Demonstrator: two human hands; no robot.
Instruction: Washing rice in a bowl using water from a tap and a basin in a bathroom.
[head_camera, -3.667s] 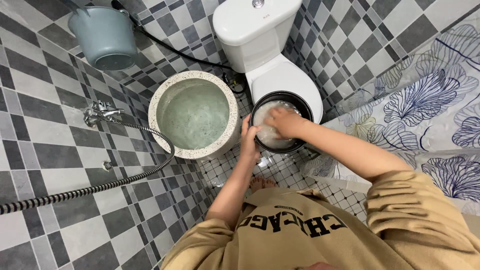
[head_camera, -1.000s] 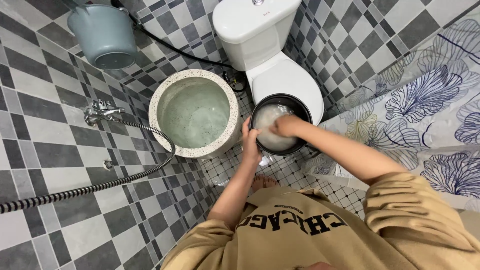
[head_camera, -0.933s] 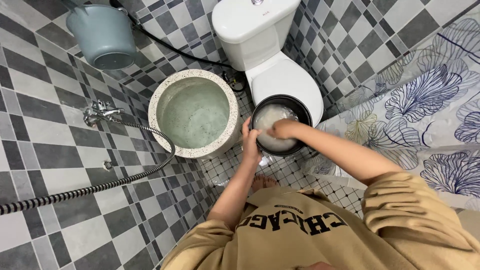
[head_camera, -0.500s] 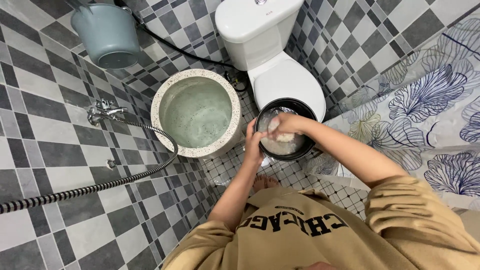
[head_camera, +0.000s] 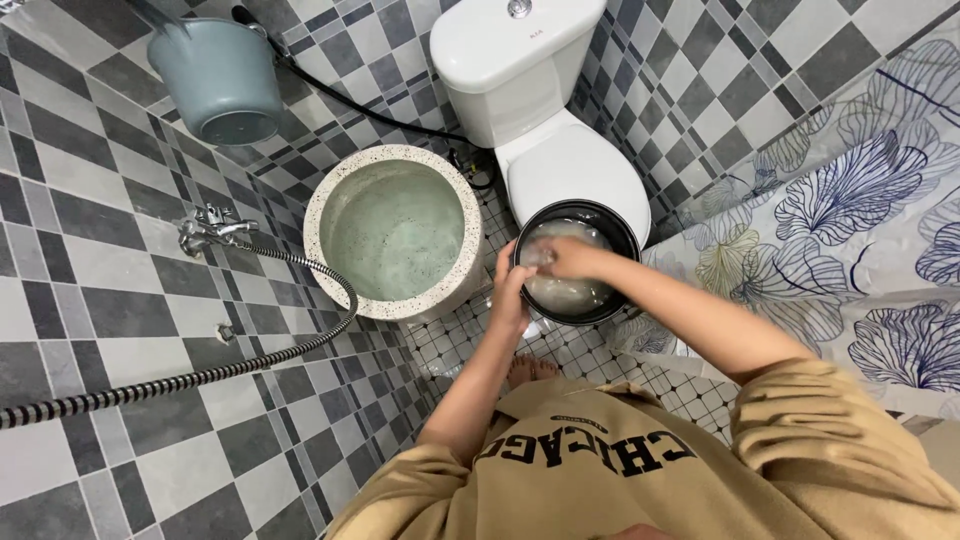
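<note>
A black round pot (head_camera: 624, 226) holds cloudy water and white rice. It hangs over the tiled floor just in front of the toilet (head_camera: 545, 110). My left hand (head_camera: 510, 290) grips the pot's near-left rim. My right hand (head_camera: 566, 257) is down inside the pot, fingers curled in the wet rice at its left side. Whether it holds any grains I cannot tell.
A speckled stone water tub (head_camera: 325, 262) stands left of the pot. A grey bucket (head_camera: 217, 75) sits at the back left. A tap (head_camera: 210, 228) with a metal hose (head_camera: 230, 365) runs along the left wall. A leaf-patterned curtain (head_camera: 850, 230) hangs on the right.
My right hand has swept around inside the pot, from the middle toward the left rim, stirring the rice. My left hand has kept its hold on the rim.
</note>
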